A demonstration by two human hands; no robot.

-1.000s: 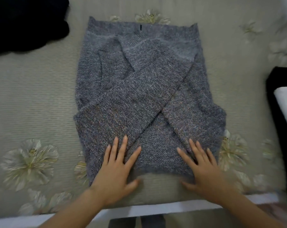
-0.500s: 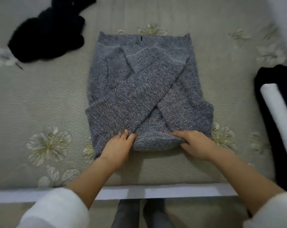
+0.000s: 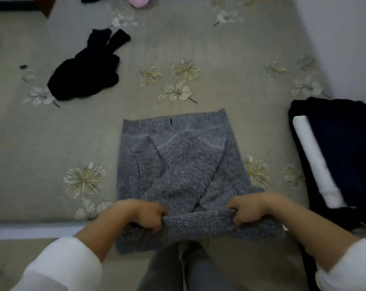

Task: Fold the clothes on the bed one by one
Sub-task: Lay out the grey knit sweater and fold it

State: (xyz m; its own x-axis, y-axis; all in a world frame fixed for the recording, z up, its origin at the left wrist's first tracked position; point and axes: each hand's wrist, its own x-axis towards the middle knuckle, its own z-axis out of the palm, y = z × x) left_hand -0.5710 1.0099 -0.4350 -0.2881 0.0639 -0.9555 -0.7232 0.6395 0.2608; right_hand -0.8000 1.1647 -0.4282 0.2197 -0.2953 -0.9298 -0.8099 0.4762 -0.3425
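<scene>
your left hand (image 3: 145, 215) and right hand (image 3: 250, 208) each have fingers curled tight around the near hem of the grey knit sweater (image 3: 177, 164), which lies sleeves crossed on the bed (image 3: 52, 143) by its near edge; a black garment (image 3: 85, 78) sits far left.

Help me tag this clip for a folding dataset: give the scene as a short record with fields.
garment in work: grey knit sweater, sleeves crossed over its front, lying on the floral bed cover
left hand: grips the near hem
right hand: grips the near hem
hem: raised between both hands
far left: black garment, crumpled
right edge: dark folded clothes with a white piece on top
</scene>
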